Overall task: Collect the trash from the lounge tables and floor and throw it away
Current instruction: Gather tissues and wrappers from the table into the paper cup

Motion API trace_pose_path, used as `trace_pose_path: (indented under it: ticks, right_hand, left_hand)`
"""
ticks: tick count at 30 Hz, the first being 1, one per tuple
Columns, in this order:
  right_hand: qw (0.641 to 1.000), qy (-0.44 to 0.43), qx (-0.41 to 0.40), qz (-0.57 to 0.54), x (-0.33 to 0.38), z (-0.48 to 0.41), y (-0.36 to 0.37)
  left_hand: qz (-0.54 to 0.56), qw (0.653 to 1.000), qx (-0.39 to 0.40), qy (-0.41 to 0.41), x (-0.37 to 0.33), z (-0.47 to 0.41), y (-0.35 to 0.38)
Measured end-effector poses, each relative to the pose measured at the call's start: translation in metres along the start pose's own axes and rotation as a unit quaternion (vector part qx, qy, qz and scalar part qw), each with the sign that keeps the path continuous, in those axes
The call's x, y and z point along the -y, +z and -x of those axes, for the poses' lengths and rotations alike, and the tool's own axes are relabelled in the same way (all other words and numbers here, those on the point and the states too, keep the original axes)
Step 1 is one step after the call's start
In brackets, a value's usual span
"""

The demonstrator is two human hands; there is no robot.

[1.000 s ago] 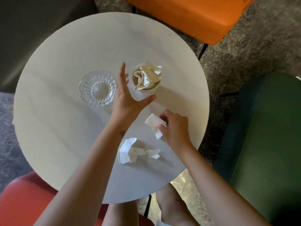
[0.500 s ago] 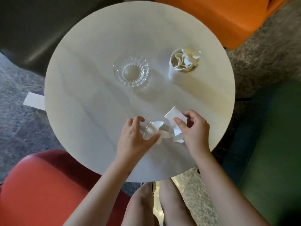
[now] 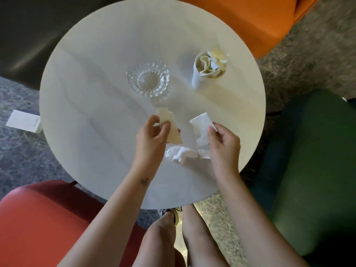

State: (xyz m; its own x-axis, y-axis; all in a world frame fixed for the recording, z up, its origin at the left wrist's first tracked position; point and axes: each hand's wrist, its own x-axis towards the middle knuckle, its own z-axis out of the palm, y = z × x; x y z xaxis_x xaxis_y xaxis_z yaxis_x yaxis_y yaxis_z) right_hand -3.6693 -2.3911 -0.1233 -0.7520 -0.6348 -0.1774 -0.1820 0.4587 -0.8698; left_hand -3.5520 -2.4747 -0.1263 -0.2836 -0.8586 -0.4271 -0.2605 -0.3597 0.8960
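1. Crumpled tissue (image 3: pixel 182 154): it lies on the round table (image 3: pixel 92 97) near the edge closest to the person, between the two hands. Its long axis runs side to side, from one wrist toward the other.
2. Governing relation: the tissue sits on the person's side of both sets of fingertips, beside the heels of the hands and not ahead of the fingers. Its left end is just beside the left hand (image 3: pixel 152 134). Its right end, with a small loose bit, is just beside the right hand (image 3: pixel 224 143). Neither hand is clearly nearer, and the next pick-up probably needs a hand to draw back toward the body.
3. Left fingers (image 3: pixel 154 120): together with the thumb, pinching a cream paper scrap (image 3: pixel 173 132) whose lower corner points toward the tissue.
4. Right fingers (image 3: pixel 211 130): curled, pinching a white paper piece (image 3: pixel 200 126) by its near edge. Both hands are thus occupied. Whether either piece clears the tabletop cannot be told.
5. Farther out, a paper cup (image 3: pixel 198 78) stands upright, stuffed with crumpled paper, with a glass bowl (image 3: pixel 148 79) near it on its left.
6. On the floor a paper slip (image 3: pixel 23 120) lies touching or under the table's left rim, not yet collected.
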Motion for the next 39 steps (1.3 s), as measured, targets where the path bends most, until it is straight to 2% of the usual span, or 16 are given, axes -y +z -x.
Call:
trace_pose_path:
  ticks: [1, 4, 8, 10, 11, 13, 14, 16, 18, 19, 22, 25, 26, 31, 36, 39]
  right_hand:
    - [0.999, 0.005, 0.017, -0.033, 0.006, 0.002, 0.003]
    - [0.986, 0.029, 0.066, -0.147, 0.023, 0.009, 0.011]
    - [0.961, 0.084, 0.129, -0.228, 0.033, 0.012, 0.013]
    - [0.956, 0.108, 0.162, -0.219, 0.033, 0.012, 0.013]
    - [0.968, 0.080, 0.171, -0.164, 0.030, 0.011, 0.014]
    - [0.987, -0.022, 0.155, 0.031, 0.016, 0.007, 0.016]
    - [0.976, -0.071, 0.150, 0.138, 0.007, 0.006, 0.016]
    - [0.926, -0.146, 0.172, 0.303, -0.009, 0.006, 0.019]
    - [0.887, -0.182, 0.209, 0.370, -0.015, 0.013, 0.023]
    - [0.883, -0.197, 0.214, 0.369, -0.015, 0.015, 0.025]
    - [0.910, -0.194, 0.183, 0.317, -0.015, 0.012, 0.022]
    - [0.968, -0.108, 0.086, 0.210, -0.013, 0.000, -0.004]
    - [0.976, -0.074, 0.069, 0.191, -0.014, -0.003, -0.014]
    - [0.956, 0.023, 0.145, 0.256, -0.033, 0.004, -0.020]
    - [0.956, -0.012, 0.125, 0.264, -0.036, 0.003, -0.006]
    - [0.957, -0.006, 0.147, 0.249, -0.028, -0.005, -0.001]
  left_hand:
    - [0.045, 0.999, 0.014, -0.004, -0.004, 0.002, 0.004]
    - [0.073, 0.997, 0.033, 0.018, -0.012, 0.007, 0.014]
    - [0.083, 0.996, -0.013, 0.032, -0.016, 0.008, 0.018]
    - [0.095, 0.994, -0.053, 0.021, -0.013, 0.007, 0.016]
    - [0.102, 0.992, -0.076, 0.011, -0.011, 0.006, 0.013]
    - [0.109, 0.987, -0.122, 0.001, -0.008, 0.001, 0.003]
    - [0.100, 0.985, -0.138, -0.001, -0.005, -0.002, -0.003]
    - [0.074, 0.985, -0.153, -0.008, 0.000, -0.007, -0.012]
    - [0.065, 0.986, -0.154, -0.018, 0.004, -0.008, -0.017]
    - [0.065, 0.986, -0.153, -0.023, 0.006, -0.009, -0.019]
    - [0.057, 0.988, -0.145, -0.025, 0.009, -0.008, -0.021]
    - [0.057, 0.989, -0.132, -0.040, 0.012, -0.004, -0.021]
    - [0.058, 0.989, -0.129, -0.042, 0.012, -0.003, -0.020]
    - [0.060, 0.990, -0.124, -0.036, 0.007, -0.003, -0.015]
    - [0.080, 0.990, -0.112, -0.035, 0.000, -0.006, -0.011]
    - [0.087, 0.990, -0.107, -0.040, -0.004, -0.008, -0.012]
